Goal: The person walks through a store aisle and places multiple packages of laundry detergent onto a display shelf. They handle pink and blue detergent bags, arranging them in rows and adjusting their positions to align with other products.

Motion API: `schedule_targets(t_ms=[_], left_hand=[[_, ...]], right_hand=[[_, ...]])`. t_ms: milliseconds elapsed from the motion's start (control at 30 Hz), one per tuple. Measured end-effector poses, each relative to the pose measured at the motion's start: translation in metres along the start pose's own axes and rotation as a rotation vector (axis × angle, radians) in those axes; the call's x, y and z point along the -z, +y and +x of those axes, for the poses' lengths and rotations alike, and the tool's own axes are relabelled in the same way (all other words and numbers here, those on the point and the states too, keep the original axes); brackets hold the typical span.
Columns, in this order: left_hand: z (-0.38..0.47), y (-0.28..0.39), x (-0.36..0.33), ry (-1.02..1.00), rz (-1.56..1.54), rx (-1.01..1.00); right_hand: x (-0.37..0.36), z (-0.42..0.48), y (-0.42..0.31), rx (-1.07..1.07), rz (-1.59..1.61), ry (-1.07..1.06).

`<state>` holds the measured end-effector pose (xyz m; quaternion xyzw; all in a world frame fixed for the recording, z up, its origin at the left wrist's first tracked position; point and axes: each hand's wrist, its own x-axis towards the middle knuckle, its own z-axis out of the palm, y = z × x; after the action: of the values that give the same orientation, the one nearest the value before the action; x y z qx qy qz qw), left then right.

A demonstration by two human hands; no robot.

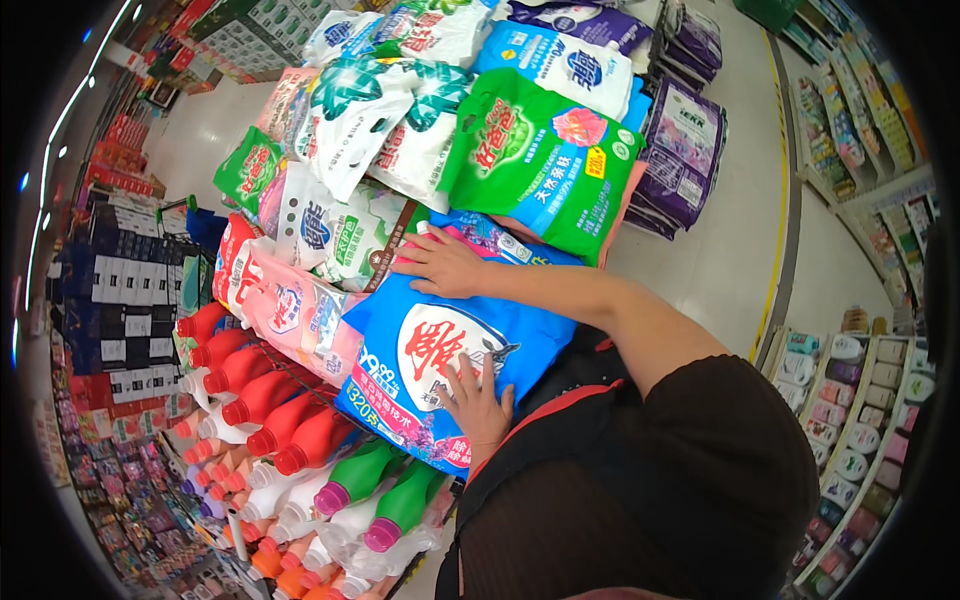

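A large blue laundry-detergent bag (442, 337) with a white oval, red characters and a pink band lies before me on top of the display. My left hand (484, 405) rests on its lower printed face, fingers spread. Across its upper end lies my right hand (442, 264), palm down, fingers apart, the fingertips by a pink part (471, 241) near a brown-edged bag. Neither hand visibly closes around anything. A green detergent bag (547, 161) adjoins the right forearm's far side. To the left, a pink bag (300, 319) touches the blue one.
White and teal bags (360, 112) pile up farther off. Red-capped bottles (262, 397), green bottles with purple caps (367, 476) and white bottles crowd a wire rack below. Purple packs (679, 150) hang at the right. An aisle floor (712, 292) with a yellow line runs beside shelves (855, 450).
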<state>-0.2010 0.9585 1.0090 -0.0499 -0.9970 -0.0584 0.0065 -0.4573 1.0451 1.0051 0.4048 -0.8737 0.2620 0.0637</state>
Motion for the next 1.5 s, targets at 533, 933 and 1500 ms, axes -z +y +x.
schedule_targets(t_ms=[533, 933, 1500], left_hand=[[-0.022, 0.022, -0.033, 0.137, 0.198, -0.039], [-0.026, 0.020, -0.021, 0.104, 0.062, -0.013], [-0.031, 0.049, -0.023, 0.221, -0.003, 0.267]], right_hand=[[0.085, -0.102, 0.050, -0.180, -0.259, 0.433], [0.135, -0.192, 0.065, 0.035, -0.141, 0.005], [0.115, -0.145, 0.008, 0.291, -0.048, 0.115]])
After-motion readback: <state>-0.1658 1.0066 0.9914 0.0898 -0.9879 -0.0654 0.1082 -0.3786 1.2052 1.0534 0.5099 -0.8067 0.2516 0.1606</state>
